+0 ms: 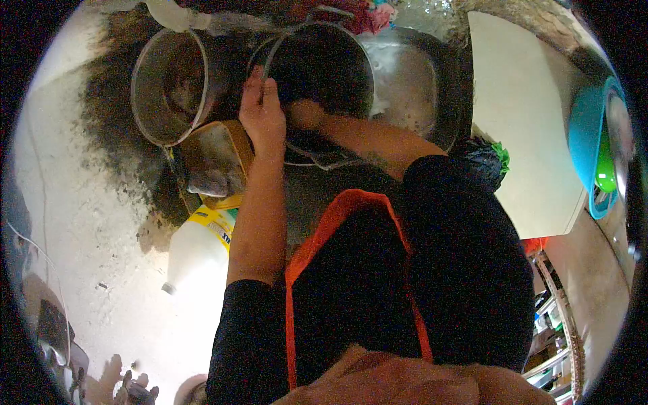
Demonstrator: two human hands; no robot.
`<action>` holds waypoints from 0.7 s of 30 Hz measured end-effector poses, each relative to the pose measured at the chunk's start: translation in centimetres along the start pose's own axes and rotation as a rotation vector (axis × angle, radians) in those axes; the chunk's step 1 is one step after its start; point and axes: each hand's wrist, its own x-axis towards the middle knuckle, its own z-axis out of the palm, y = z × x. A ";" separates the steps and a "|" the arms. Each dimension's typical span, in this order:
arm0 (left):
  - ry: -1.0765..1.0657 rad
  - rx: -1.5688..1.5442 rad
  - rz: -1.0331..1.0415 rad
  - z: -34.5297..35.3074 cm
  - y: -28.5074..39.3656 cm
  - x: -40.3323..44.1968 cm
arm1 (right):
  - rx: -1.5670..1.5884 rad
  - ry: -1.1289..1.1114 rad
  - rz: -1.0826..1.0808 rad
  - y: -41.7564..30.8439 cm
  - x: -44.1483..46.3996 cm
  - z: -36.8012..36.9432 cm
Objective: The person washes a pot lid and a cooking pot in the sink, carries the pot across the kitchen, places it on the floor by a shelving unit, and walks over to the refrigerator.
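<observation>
pot (331, 64) sits with its rim in the curled left hand (264, 111), the right hand (307, 115) blurred inside, its hold unclear.

The right hand (307, 115) is a blur in the dark pot (331, 64), its fingers too murky to make out, while the label (214, 226) on the bottle (198, 260) is too small to read and the top edge crops a pink bundle (379, 17).

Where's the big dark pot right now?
In the head view, the big dark pot is at upper centre, between a round container on the left and a grey basin on the right, the left hand holding its rim.
</observation>
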 end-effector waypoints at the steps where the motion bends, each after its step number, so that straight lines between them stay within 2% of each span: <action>1: 0.001 0.037 0.019 0.2 0.1 0.0 | 0.159 0.274 -0.218 -0.2 2.7 3.0; 2: 0.002 0.043 0.020 0.2 0.2 -0.1 | 0.326 0.544 -0.432 0.9 5.6 5.8; 3: -0.003 -0.005 0.017 0.1 0.2 -0.5 | 0.024 0.372 -0.432 2.1 7.5 3.3; 5: 0.000 -0.050 0.023 0.0 0.1 -0.6 | -0.277 0.203 -0.434 3.4 9.4 -0.8; 10: 0.026 0.052 0.031 0.0 -0.2 -0.4 | -0.483 0.430 -0.161 10.1 5.8 -4.1; 11: 0.032 0.036 0.028 0.2 0.0 -0.1 | -0.393 0.584 -0.122 11.1 4.9 -0.5; 13: 0.044 -0.130 -0.026 0.7 0.1 -0.1 | 0.043 0.423 0.063 7.3 0.4 2.0; 15: 0.030 -0.125 -0.042 0.6 0.3 -0.3 | 0.526 0.402 0.139 2.3 -1.2 4.0; 18: 0.017 -0.108 -0.007 0.5 -0.2 -1.2 | 1.189 0.457 0.097 -3.2 -0.7 0.1; 20: 0.019 -0.111 0.042 0.6 -0.1 -1.6 | 1.415 0.404 0.182 -4.7 -2.7 -4.8; 21: -0.010 -0.101 0.058 0.6 0.1 -1.5 | 1.427 0.357 0.245 -5.2 -4.2 -7.1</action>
